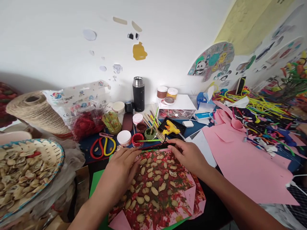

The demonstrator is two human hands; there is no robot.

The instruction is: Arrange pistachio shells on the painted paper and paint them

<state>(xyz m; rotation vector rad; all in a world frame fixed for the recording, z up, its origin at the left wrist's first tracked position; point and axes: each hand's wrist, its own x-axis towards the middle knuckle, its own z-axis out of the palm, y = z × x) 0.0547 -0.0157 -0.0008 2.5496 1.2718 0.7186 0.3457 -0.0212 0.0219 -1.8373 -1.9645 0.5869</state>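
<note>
Left hand point(122, 167) on upper left of painted paper point(168, 210), fingers close together; right hand point(189, 155) at its upper right edge, thumb and index narrowly apart; cannot tell if either pinches it; paper lies front and centre on tabletop point(85, 147), peanut shells point(154, 191) spread across; green sheet point(96, 179) shows underneath; yellow glue gun point(170, 127) just beyond right hand.

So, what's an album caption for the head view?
Left hand and right hand at a painted sheet dotted with peanut shells, glue gun beyond.
</note>
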